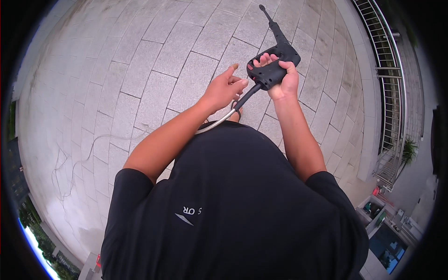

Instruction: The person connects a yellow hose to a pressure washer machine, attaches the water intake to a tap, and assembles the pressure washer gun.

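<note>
My right hand (285, 80) is wrapped round the handle of a black pressure-washer spray gun (273, 73). Its long thin nozzle points away from me, up and slightly left, over the paving. From the bottom of the handle a hose (219, 122) with a dark sleeve runs back toward my waist. Just left of that hose, my left hand (225, 91) hovers with thumb and forefinger apart and the other fingers loosely bent; nothing shows in it. Part of a foot (236, 113) in a dark-strapped sandal appears below the hose.
Pale rectangular paving slabs (186, 60) spread ahead and left. A thin clear hose (74, 163) lies in loose bends at left. Along the right side runs a metal railing (391, 74) on a low ledge, with a green plant (409, 149) beside it. A sink counter (385, 217) with items stands at lower right.
</note>
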A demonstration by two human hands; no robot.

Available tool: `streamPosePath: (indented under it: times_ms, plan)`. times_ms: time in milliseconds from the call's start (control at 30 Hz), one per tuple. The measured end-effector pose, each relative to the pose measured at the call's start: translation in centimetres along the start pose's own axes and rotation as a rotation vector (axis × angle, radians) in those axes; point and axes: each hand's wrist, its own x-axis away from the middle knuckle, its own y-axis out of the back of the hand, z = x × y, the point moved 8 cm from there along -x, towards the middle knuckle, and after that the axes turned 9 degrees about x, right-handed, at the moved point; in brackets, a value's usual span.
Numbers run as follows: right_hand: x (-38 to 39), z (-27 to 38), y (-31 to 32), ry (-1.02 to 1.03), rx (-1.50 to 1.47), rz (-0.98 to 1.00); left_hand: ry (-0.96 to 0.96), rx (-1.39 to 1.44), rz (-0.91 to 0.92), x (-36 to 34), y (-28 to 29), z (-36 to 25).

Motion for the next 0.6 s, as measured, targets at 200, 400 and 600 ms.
streamPosePath:
  times_ms: [200,400,600]
  plan:
    - [0.7,-1.1,1.7,-0.026,0.026,-0.014,0.136,-0.123,0.139,2.6,-0.4,0.3]
    - [1.5,-1.2,1.1,-0.010,0.034,-0.046,0.289,0.028,0.138,4.0,-0.7,1.9]
    - [2.0,-1.4,-0.3,0.093,0.119,0.001,0.302,0.469,0.092,-0.3,-1.4,2.4]
